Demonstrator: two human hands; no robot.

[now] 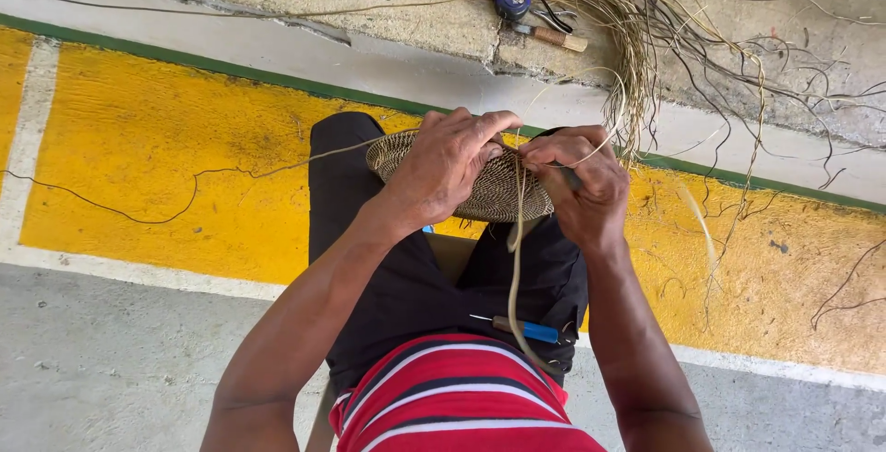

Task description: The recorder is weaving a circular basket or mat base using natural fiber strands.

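A flat woven disc [480, 189] is held over the knees, its long axis running from ten to four o'clock. It is pressed under the curled left hand [450, 168]. A fibre strand [517, 249], hanging towards six o'clock, is apparently pinched by the right hand [577, 180].

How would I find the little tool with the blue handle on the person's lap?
Start at the red striped shirt at the bottom, then look just above it at the black trousers. The small tool lies on the right thigh, below the round woven disc. Its blue handle and thin metal tip set it apart from the pale straw strands beside it.
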